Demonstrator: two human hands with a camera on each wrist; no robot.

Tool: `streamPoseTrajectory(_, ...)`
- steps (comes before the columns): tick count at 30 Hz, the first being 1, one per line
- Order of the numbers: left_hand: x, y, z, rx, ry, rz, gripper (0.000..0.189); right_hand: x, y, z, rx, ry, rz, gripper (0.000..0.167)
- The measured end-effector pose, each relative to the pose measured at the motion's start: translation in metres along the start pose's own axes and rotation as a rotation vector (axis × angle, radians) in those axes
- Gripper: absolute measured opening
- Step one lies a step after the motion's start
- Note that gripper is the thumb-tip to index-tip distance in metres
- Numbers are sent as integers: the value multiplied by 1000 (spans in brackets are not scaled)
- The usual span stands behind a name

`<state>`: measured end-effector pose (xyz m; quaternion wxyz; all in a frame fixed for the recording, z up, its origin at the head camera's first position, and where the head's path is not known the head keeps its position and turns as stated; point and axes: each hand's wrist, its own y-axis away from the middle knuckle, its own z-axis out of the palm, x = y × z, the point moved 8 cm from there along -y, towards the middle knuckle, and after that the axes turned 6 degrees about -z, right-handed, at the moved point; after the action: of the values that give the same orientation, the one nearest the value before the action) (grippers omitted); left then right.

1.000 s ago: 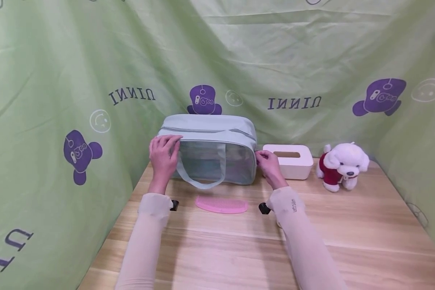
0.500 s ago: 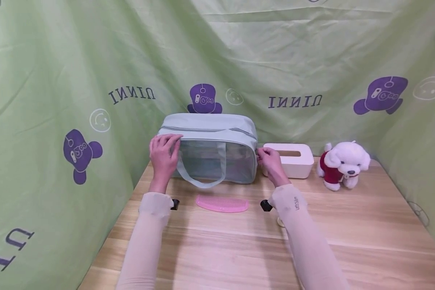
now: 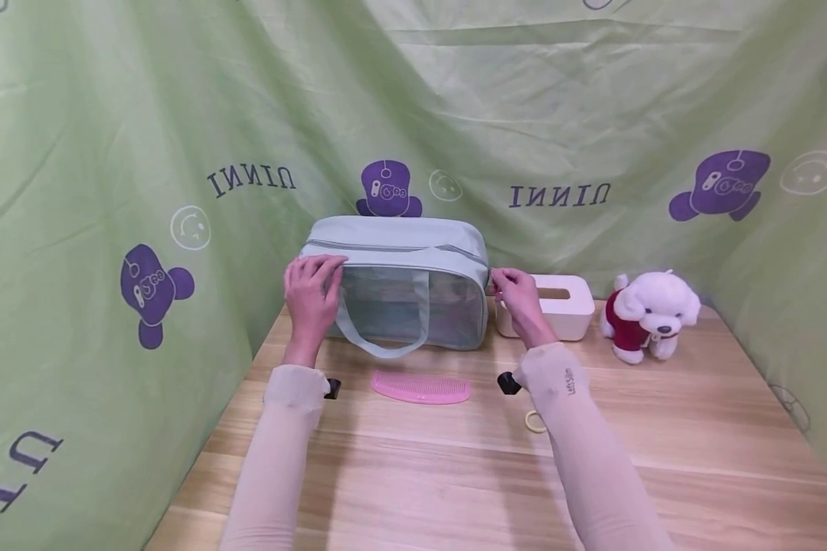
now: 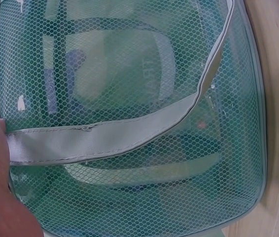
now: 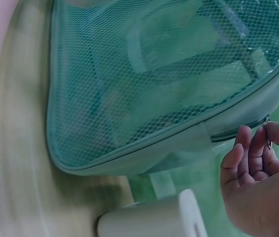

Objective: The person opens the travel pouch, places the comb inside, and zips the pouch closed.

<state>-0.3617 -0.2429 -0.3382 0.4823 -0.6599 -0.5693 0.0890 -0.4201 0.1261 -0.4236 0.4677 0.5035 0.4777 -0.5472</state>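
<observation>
Light-brown wood-grain table (image 3: 441,482): spreading away from the near side, grain running crosswise.

Pale beige fabric sleeves (image 3: 272,467): stretched forward over the wood, bunched at the cuffs, with a small black block (image 3: 332,389) at the inner side of each wrist.

Thin cream ring (image 3: 536,431): lying flat, just beside the right sleeve.

Pink curved fine-toothed comb (image 3: 420,388): flat between the two wrists, teeth on the far side.

Left hand (image 3: 310,298): up at the top front corner of a boxy mint-green bag with a clear honeycomb-patterned front (image 3: 389,287); gripping with fingers bent over the edge and thumb lower on the front, a little apart; how tightly, cannot tell.

Right hand (image 3: 519,300): out at the opposite end, nearly closed, thumb to fingertip, pinching a small metal zip pull (image 5: 269,143); other fingers loosely curled, clear of the bag.

Dark zip (image 5: 233,135): showing along the side panel, up to that pinch.

Bag: standing upright at the back left of the table, with its pale strap handle (image 3: 386,352) looping down in front.

White rectangular tissue box (image 3: 568,315): right behind the right hand.

White plush dog in a red top (image 3: 655,306): sitting beyond, near the box.

Pale green printed cloth (image 3: 455,92): hanging behind it all, purple figures and mirrored letters across.
</observation>
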Motion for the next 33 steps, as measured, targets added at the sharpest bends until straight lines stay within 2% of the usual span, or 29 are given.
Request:
streamPoseTrajectory(5,-2,1,1,-14,-7,-2,24,-10,-1,2,-17,4,-24,28)
streamPoseTrajectory(12,2,1,-1,13,9,21,21,-25,-1,7,-28,7,-47,27)
streamPoseTrajectory(19,3,2,-1,9,21,25,21,-36,-2,15,-44,5,-52,25)
streamPoseTrajectory(27,4,1,-1,-6,23,26,23,-50,-2,26,-44,76,-44,32)
streamPoseTrajectory(33,5,0,-3,7,33,31,21,-58,-3,31,-43,119,-46,35)
